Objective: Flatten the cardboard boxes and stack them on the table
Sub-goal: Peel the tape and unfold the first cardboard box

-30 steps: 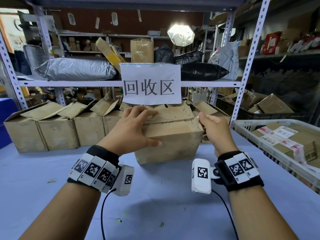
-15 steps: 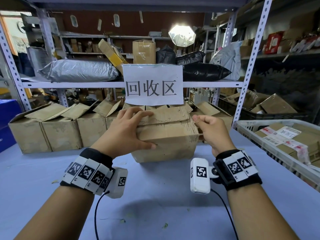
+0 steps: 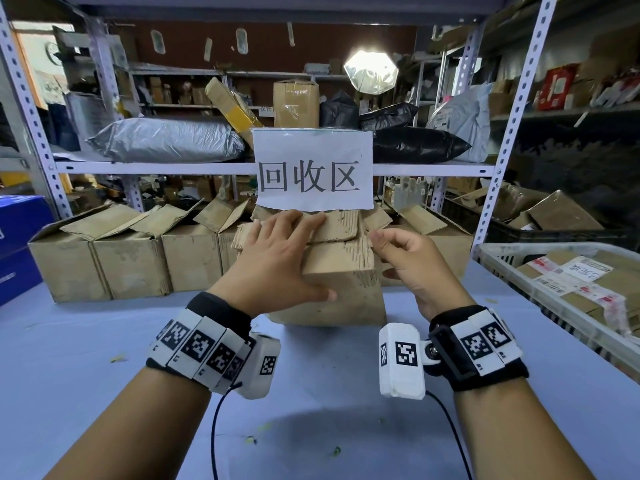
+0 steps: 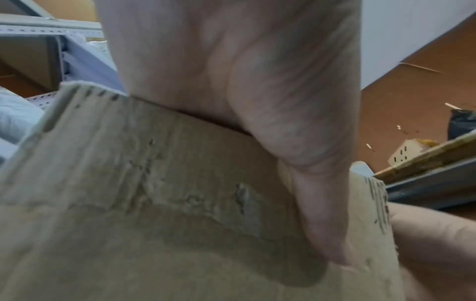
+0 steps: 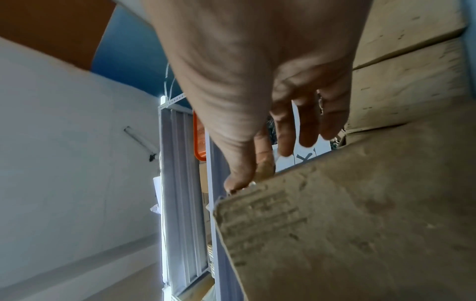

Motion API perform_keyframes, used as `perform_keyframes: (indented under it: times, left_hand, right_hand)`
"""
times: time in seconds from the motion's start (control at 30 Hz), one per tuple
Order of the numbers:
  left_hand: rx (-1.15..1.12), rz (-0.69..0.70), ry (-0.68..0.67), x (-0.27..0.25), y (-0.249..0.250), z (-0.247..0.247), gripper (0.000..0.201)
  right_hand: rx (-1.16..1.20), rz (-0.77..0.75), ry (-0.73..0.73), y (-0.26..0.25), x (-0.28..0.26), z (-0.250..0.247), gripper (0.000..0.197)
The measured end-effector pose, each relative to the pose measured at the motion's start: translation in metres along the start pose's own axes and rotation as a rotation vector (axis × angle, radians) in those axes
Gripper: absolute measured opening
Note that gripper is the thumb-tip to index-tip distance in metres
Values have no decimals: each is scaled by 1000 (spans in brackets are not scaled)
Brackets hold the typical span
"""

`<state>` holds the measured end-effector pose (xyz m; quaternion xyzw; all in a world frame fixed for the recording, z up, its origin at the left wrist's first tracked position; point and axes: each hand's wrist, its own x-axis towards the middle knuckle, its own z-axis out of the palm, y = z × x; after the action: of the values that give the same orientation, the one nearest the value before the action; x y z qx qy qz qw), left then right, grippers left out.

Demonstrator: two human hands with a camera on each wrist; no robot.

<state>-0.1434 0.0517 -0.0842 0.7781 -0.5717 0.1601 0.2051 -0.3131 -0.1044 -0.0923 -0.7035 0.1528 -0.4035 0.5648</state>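
Box [image 3: 332, 282] stands upright on the tabletop [image 3: 104, 358], straight ahead between both hands. Left hand [image 3: 273, 261] lies flat across its top flaps, thumb down the front; right hand [image 3: 412, 261] pinches the right flap edge, nearer the seam.

Each bare forearm wears a black wristband [image 3: 221, 308] carrying white tiles printed with black square codes [image 3: 194, 344]. A white camera block [image 3: 401, 362] with its own code is mounted inside each wrist. A thin black cable [image 3: 216, 431] trails from each block.
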Motion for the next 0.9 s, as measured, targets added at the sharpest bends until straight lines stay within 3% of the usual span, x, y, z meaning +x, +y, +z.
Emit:
perform_keyframes:
  times: [0.1, 0.4, 0.53, 0.6, 0.77, 0.9]
  left_hand:
    - [-19, -5, 22, 0, 0, 1, 125]
    - [-63, -26, 9, -1, -2, -1, 126]
    - [-61, -26, 3, -1, -3, -1, 126]
    - [-65, -27, 1, -1, -4, -1, 126]
    - [-52, -55, 6, 0, -2, 0, 127]
    - [-71, -71, 36, -1, -4, 0, 124]
  right_hand:
    - [41, 34, 7, 4, -1, -2, 16]
    - [148, 153, 19, 9, 2, -1, 13]
    - [197, 223, 67, 12, 4, 0, 21]
    - [128, 219, 47, 11, 5, -1, 8]
    - [-69, 150, 67, 10, 6, 0, 26]
    - [-79, 200, 108, 3, 7, 0, 47]
